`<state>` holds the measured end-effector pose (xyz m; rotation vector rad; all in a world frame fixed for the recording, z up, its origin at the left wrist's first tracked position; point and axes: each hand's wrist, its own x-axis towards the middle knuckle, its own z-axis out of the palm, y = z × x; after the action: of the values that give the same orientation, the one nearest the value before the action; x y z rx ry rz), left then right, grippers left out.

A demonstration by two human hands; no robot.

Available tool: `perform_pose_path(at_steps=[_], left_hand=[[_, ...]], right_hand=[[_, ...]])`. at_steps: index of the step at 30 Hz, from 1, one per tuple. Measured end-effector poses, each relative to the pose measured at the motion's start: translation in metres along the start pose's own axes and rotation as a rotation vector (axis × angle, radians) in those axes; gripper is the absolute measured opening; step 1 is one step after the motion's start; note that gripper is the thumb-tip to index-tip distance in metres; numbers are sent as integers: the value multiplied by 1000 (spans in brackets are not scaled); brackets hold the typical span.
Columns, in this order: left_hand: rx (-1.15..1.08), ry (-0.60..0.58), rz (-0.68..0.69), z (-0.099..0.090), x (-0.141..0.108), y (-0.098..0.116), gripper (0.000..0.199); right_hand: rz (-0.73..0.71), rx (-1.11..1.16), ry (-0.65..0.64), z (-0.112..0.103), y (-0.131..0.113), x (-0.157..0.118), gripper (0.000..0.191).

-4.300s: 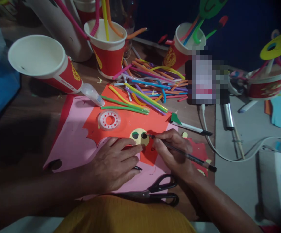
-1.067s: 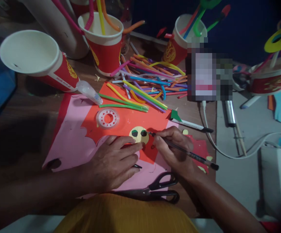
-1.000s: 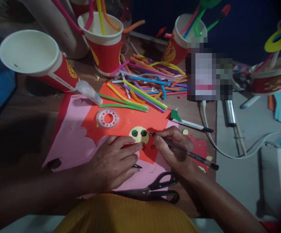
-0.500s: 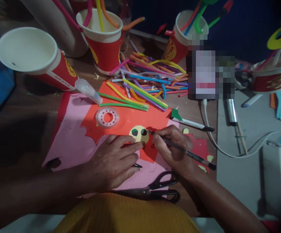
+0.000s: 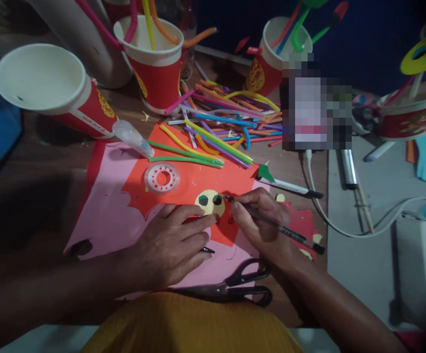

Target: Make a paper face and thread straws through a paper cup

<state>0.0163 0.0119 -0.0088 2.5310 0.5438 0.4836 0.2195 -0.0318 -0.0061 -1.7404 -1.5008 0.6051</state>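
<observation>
Pale-yellow round paper face lies on bright-orange paper, slim dark pen tip at its two o'clock.
Left hand, spread nearly flat, touches its lower edge near seven o'clock; right hand pinches the pen. Slack left-hand pressure could let the face twist, sending a stray mark across it.

Dim light leaves the brown wooden table in deep shadow along its left edge, soft blur dulls fine detail, and coarse square pixel blocks hide a patch near its far right corner.
</observation>
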Motion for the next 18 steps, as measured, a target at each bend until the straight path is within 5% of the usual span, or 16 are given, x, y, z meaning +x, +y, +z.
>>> perform_pose_path(at_steps=[18], left_hand=[[16,-14,4,-1,0,0,9]], right_hand=[[-23,4,5,1,-1,1,7]])
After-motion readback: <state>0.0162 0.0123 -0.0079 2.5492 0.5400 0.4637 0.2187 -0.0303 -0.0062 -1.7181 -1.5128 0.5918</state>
